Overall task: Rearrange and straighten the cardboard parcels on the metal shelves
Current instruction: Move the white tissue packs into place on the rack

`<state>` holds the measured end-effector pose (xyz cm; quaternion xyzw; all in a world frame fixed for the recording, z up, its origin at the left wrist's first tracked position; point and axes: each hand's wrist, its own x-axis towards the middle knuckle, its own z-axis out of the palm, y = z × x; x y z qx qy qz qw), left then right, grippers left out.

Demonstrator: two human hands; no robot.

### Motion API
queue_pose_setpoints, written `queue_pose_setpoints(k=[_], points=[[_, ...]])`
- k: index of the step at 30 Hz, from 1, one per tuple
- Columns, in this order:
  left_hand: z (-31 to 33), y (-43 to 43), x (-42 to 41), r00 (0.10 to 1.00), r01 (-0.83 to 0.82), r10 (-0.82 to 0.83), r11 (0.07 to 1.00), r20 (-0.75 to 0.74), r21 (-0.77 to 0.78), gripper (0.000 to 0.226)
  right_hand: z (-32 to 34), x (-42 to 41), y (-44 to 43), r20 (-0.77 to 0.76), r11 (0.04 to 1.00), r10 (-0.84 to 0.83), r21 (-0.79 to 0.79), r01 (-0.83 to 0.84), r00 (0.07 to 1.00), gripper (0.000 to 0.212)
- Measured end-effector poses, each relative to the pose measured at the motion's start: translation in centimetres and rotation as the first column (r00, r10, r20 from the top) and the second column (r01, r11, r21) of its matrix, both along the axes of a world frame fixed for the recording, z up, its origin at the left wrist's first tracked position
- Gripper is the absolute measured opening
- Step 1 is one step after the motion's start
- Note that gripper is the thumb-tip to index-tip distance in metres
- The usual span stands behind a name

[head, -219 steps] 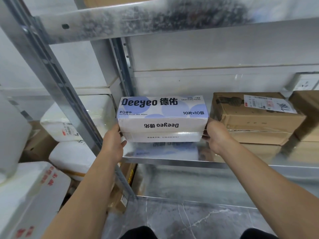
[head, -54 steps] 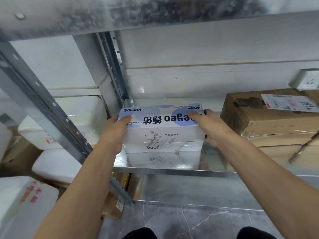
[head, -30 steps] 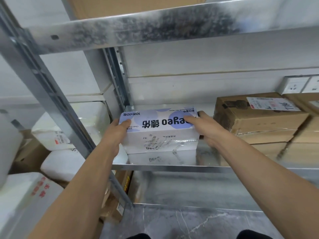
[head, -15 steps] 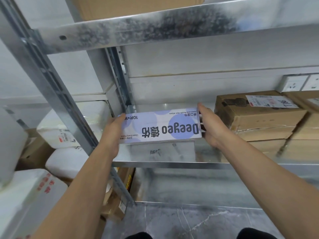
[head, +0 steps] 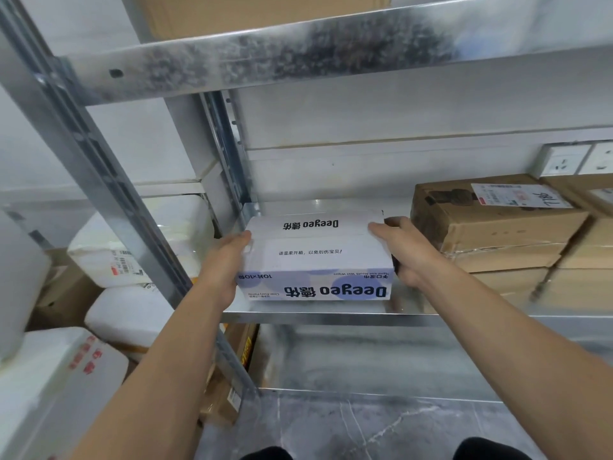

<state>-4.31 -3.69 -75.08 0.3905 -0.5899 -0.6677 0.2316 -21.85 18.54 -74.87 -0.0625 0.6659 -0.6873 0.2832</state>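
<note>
Half a second ago the Deeyeo box (head: 315,257) was tipped up with its purple printed face towards the camera. Now it lies flat on the metal shelf (head: 464,318), plain white face up. The purple face looks out over the shelf's front rim, its lettering upside down.

Both hands have kept their hold. The left hand (head: 225,267) grips the box's left end, thumb on the top corner. The right hand (head: 408,250) grips the right end, thumb on top and fingers (head: 403,227) wrapped round the side.

The box is closed, so its contents cannot be seen. Just right of it on the same shelf is a stack of taped brown cardboard parcels (head: 497,224), the top one carrying a shipping label (head: 517,195). Left of the box, beyond the shelf upright, white foam boxes (head: 139,240) are piled, all shut.
</note>
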Motion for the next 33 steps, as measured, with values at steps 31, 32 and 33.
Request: queue_pose_setpoints(k=[31,32,33], points=[[-3.1,-1.7,-3.5,0.967,-0.088,0.155,0.948,0.203,-0.305,0.016,-4.2,-2.1,-3.2,-0.104,0.978,0.023,0.207,-0.001,0.994,0.035],[-3.2,-1.7,-3.5,0.964,-0.088,0.159,0.946,0.211,-0.312,0.016,-4.3,-2.2,-3.2,-0.103,0.978,0.023,0.21,-0.001,0.994,0.035],[-3.3,-1.8,-3.5,0.962,-0.085,0.161,0.943,0.22,-0.321,0.016,-4.4,-2.3,-3.2,-0.104,0.977,0.022,0.212,0.0,0.994,0.035]])
